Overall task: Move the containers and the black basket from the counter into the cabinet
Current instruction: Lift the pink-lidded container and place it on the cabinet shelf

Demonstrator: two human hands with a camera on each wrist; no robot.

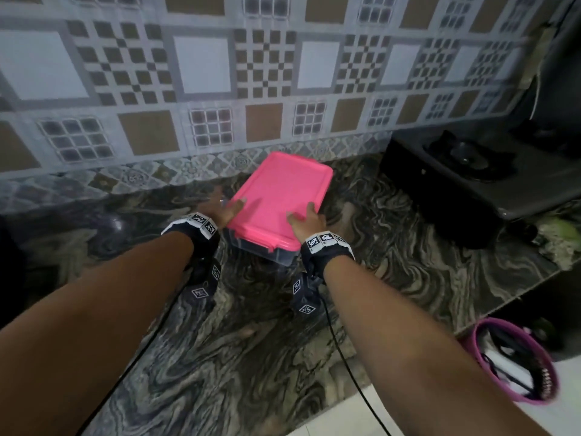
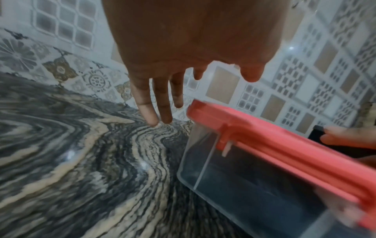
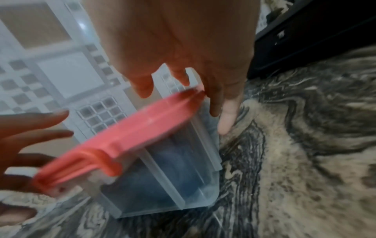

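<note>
A clear plastic container with a pink lid (image 1: 279, 196) stands on the marbled counter (image 1: 220, 341), close to the tiled wall. My left hand (image 1: 228, 212) is at its left side, thumb on the lid's edge. Its fingers (image 2: 160, 104) point straight down at the counter, just left of the clear wall (image 2: 254, 185). My right hand (image 1: 306, 215) is at the right side with the thumb over the lid. Its straight fingers (image 3: 225, 116) lie along the container's right wall (image 3: 183, 177). Neither hand curls round the box.
A black gas stove (image 1: 465, 174) sits on the counter to the right of the container. A pale green cloth (image 1: 562, 237) lies by the stove's foot. Past the counter's front edge, low at the right, is a pink tub (image 1: 515, 363) of dark items.
</note>
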